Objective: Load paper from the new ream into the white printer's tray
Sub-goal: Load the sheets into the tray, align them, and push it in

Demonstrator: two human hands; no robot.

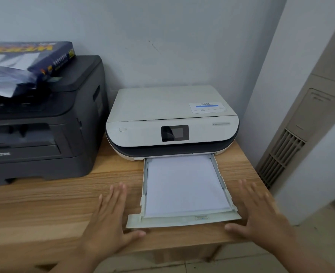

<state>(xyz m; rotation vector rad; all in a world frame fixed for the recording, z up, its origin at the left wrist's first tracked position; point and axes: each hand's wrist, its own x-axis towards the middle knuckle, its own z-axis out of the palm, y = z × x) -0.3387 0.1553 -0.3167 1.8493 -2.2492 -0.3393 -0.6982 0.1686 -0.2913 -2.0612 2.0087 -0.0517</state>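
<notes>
Both hands reach in from the bench's front edge, palms down, one on each side of the tray (182, 222). The left hand (109, 219) lies over the bare wood just left of the tray's front left corner. Its fingers are straight and spread, pointing toward the back of the bench (44, 203), and the thumb is stretched right, its tip just under the tray's front lip. Whether it touches the lip cannot be told. The right hand (259, 213) mirrors it near the bench's right edge, with flat, fanned fingers and the thumb tip close against the tray's front right corner; contact there is also unclear. Neither hand holds anything, and both are slightly blurred.

The tray stands drawn out of the white printer (172, 123), its lip near the bench's front edge. A stack of paper (184, 186) lies flat inside it, between the side guides, with its far end under the printer's front. The white printer sits at the bench's back right corner, close to the wall (162, 36), with its lid down.

The ream (30, 58), in a dark blue wrapper that gapes open at its near end, lies on top of a black printer (40, 125) at the back left of the bench, well apart from both hands
</notes>
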